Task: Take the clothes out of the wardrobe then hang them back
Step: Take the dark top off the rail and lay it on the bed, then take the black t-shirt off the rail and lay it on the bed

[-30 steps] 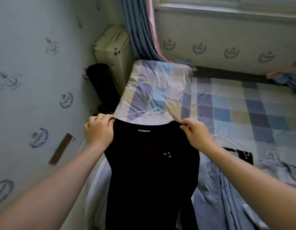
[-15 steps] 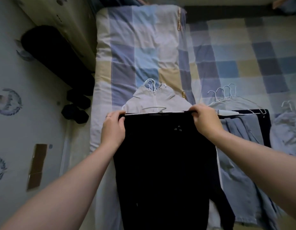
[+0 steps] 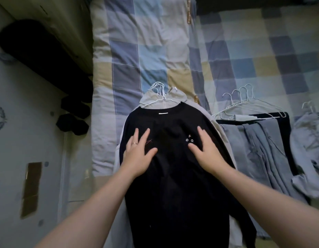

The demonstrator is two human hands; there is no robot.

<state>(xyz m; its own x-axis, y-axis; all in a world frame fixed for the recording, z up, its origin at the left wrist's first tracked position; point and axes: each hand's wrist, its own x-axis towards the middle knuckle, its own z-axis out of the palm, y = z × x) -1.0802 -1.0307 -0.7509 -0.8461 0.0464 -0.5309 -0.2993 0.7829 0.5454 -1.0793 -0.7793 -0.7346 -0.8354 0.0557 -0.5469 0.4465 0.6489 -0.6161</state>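
The black shirt [image 3: 173,176] lies front-up near the left edge of the bed [image 3: 253,59], spread over a pale jacket [image 3: 174,100] whose collar and white hangers [image 3: 158,88] stick out past the neckline. The left hand [image 3: 137,154] and right hand [image 3: 207,154] both rest flat on the chest of the shirt with fingers spread, gripping nothing.

The likely trouble is tangling. Several hooks sit bunched under the collar, and lifting the shirt could drag the jacket or a stray hanger up with it. Whether a hanger is inside the shirt cannot be told. Its lower part runs toward the near edge of the bed, so its weight may pull it off.

The bed has a soft, rumpled checked sheet, and a folded checked quilt [image 3: 137,42] lies along its left side. Grey trousers [image 3: 258,149] on another bunch of hangers [image 3: 244,102] lie just right of the shirt, with more grey clothing [image 3: 309,140] at the right edge. On the floor by the wall [image 3: 21,122] are a dark bag [image 3: 39,51] and a suitcase [image 3: 48,15].
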